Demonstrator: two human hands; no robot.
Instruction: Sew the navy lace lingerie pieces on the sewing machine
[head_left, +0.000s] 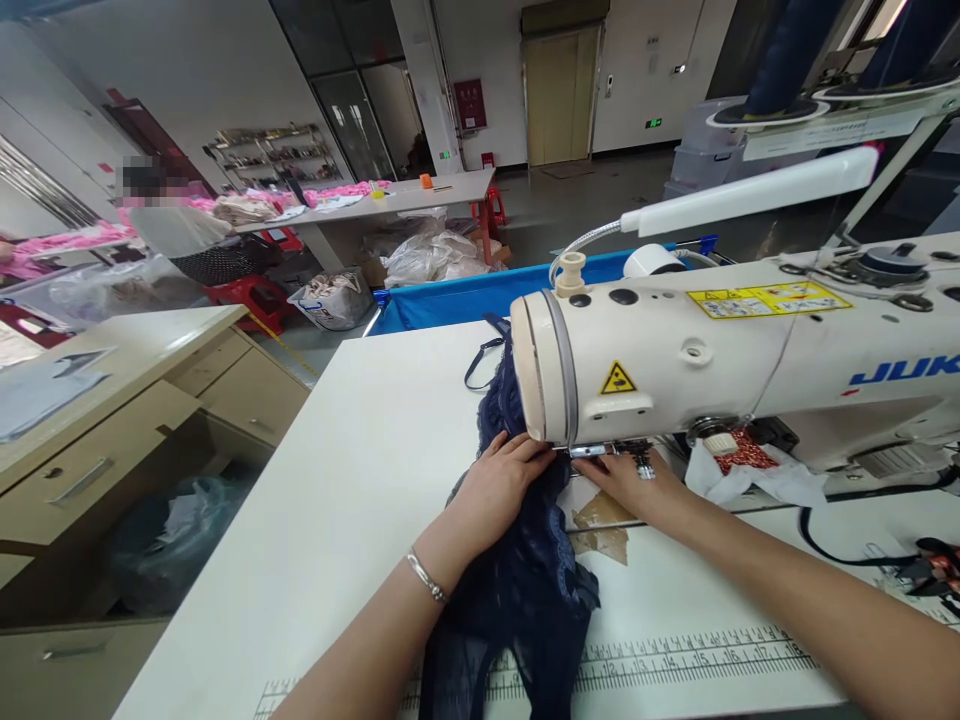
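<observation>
A navy lace garment (517, 590) with sheer panels and thin straps lies on the white sewing table. It runs under the head of a white sewing machine (660, 350). My left hand (502, 485) rests flat on the cloth, fingers stretched out close to the needle area. From the other side, my right hand (622, 485) reaches under the machine head, its fingertips near the garment's edge. The presser foot and metal attachment (600, 452) partly cover those fingers, so their grip cannot be made out. The stitching point itself is hidden.
A printed ruler (675, 660) runs along the table's front edge. Red glittery cloth (746, 450) sits beneath the machine arm, and a black strap (840, 555) lies at right. Behind the table hangs a blue cloth bin (450, 305). Drawers (97, 470) stand left; a person (180, 235) sits beyond.
</observation>
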